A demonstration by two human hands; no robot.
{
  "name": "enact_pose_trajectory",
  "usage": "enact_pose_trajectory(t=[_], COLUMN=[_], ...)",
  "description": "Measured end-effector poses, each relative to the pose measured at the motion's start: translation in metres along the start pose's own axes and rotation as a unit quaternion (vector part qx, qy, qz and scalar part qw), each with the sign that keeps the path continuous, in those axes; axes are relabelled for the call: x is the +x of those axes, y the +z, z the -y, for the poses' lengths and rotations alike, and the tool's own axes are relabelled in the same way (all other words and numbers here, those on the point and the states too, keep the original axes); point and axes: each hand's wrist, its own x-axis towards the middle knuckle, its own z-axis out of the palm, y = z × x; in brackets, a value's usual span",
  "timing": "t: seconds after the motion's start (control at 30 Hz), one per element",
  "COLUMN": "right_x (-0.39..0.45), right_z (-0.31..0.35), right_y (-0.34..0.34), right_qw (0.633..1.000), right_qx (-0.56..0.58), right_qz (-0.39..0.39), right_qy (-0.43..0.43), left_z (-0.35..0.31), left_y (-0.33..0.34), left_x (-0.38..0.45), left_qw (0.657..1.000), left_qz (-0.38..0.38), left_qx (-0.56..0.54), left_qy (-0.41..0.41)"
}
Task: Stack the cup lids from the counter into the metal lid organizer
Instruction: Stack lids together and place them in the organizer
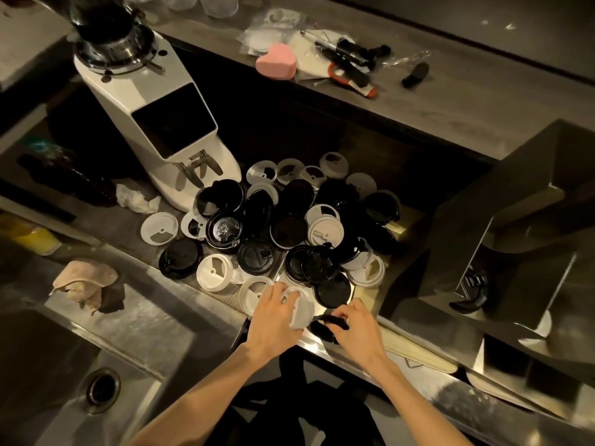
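- A heap of round black and white plastic cup lids (289, 226) lies on the steel surface (180, 312), just ahead of both hands.
- The left hand (273, 320) curls its fingers round white lids (302, 312) at the near edge of the heap.
- The right hand (357, 326) pinches a black lid (326, 326), held tilted on edge.
- The metal lid organizer (515, 239) stands to the right, well apart; the right hand is nearer it.
- A white coffee grinder (161, 114) stands behind the heap.
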Motion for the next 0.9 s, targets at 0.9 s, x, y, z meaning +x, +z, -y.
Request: enact_pose_trajectory(t=[0.9], right_x=[-0.104], right_z=[0.106], right_y=[-0.167], right_qw=[0.912], right_qx=[0.382], right_qz=[0.081], right_qy=[-0.126], left_z=[-0.145], left_y=[-0.176], left_x=[-0.02], left_qw=[0.764], left_qz=[0.083], left_qx=[-0.635], left_qy=[-0.081])
